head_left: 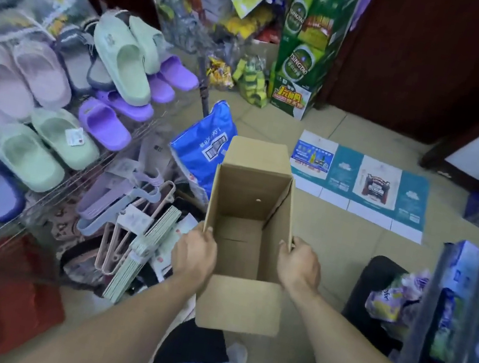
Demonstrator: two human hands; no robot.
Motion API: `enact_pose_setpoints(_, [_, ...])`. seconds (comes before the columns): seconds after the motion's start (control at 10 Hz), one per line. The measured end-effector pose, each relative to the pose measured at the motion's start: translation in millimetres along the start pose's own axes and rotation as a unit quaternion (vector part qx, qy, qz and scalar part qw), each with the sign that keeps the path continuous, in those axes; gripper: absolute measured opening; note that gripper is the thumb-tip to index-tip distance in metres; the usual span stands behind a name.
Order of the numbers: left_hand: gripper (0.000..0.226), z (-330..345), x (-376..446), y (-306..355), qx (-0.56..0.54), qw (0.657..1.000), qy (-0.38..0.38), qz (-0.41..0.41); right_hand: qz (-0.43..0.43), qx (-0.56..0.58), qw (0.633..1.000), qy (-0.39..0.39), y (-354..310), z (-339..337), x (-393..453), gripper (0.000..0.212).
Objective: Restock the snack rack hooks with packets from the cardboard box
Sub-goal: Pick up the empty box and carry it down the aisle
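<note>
An open brown cardboard box (246, 196) hangs above the tiled floor in front of me, flaps out, with nothing visible inside it. My left hand (195, 254) grips its left wall, thumb over the rim. My right hand (298, 265) grips the right wall the same way. The snack rack (227, 17) stands at the back centre, hung with yellow, green and silver packets.
A wire rack of slippers (63, 107) fills the left. Hangers (135, 227) and a blue pack (202, 146) lie below the box's left side. Green beer cartons (307, 43) stand behind; flattened cartons (361, 182) lie on the floor. Packaged goods (470, 311) stand right.
</note>
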State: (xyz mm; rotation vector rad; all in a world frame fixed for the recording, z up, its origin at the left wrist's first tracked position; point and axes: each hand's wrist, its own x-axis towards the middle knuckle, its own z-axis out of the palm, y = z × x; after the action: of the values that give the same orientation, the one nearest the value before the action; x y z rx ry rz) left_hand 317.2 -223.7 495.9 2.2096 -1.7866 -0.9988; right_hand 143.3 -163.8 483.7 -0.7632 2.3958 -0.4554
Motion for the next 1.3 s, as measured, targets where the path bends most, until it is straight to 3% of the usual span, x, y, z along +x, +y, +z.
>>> enact_pose_setpoints(0.5, [0.041,46.1,261.3,207.6,0.058,0.993,-0.082,0.068,0.053,0.021,0.998,0.037,-114.8,-44.4,287.1,0.028])
enact_pose_setpoints(0.7, [0.039,106.9,361.7,255.3,0.074,0.988,-0.133,0.039,0.083,0.039,0.996,-0.006,-119.2,-24.9,403.4,0.028])
enact_pose_setpoints(0.9, [0.039,229.0,458.1,227.9,0.063,0.97,-0.232,-0.033,0.173,0.051,0.981,-0.072,-74.5,53.8,503.9,0.029])
enact_pose_setpoints(1.1, [0.053,372.7,548.7,123.9,0.149,0.947,-0.278,-0.054,0.228,0.026,0.967,-0.112,-12.3,158.8,572.5,0.028])
enact_pose_setpoints(1.3, [0.034,405.9,593.3,93.7,0.093,0.945,-0.308,-0.056,0.239,0.053,0.965,-0.09,70.9,285.6,604.5,0.022])
